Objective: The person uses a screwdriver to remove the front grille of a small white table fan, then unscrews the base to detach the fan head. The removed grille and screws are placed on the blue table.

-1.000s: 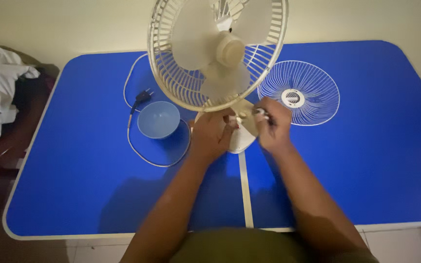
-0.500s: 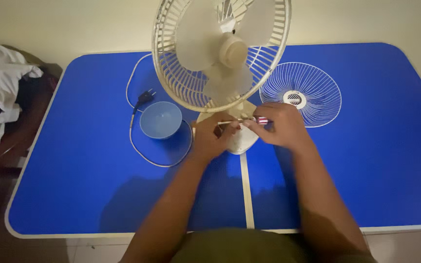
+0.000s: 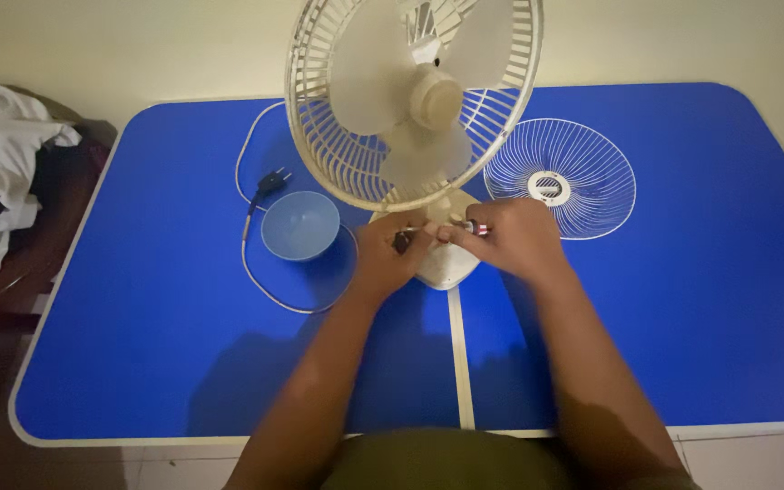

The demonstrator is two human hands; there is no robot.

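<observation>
Nearest the camera, two bare forearms reach out over the blue worktop (image 3: 138, 363), on either side of the pale seam that runs down its middle. Both hands meet at the foot of the fan (image 3: 410, 100), right on its cream base (image 3: 446, 263).

The left hand (image 3: 390, 259) rests on the near left part of the base, its grip curled around a small dark piece that shows between the fingers; what that piece is cannot be made out. The right hand (image 3: 510, 240) sits on the near right of the base, its grip pinched shut on a small screwdriver (image 3: 471, 227) with a reddish handle, the tip pointing left toward the left hand's fingers.

The fan stands upright above the hands, its blades bare at the front and backed by the cream rear grille. Just left of the base sits a light blue bowl (image 3: 299, 225), and a white cord (image 3: 256, 272) loops around the bowl and ends in a dark plug (image 3: 269, 181) beyond it. To the right of the base, a little farther off, a white wire guard (image 3: 560, 177) lies flat on the worktop. Far to the left of the fan, off the worktop's edge, lies a heap of white and dark cloth (image 3: 2, 172).
</observation>
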